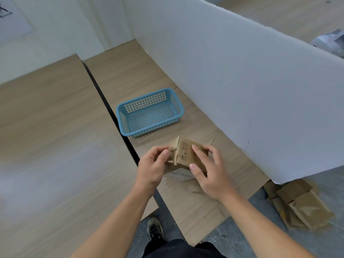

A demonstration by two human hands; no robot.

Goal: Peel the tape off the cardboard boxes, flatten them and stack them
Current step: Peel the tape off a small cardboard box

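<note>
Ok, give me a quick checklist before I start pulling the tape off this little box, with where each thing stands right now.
1. Cardboard box held by both hands: ok, left hand at its end flaps, right hand across its top.
2. Tape end pinched by left fingers: cannot tell.
3. Box not yet flattened: ok.
4. Blue basket clear of the hands: ok, it sits apart, farther back on the table.
5. Other cardboard boxes on the floor at the right: ok; whether flattened, cannot tell.
</note>
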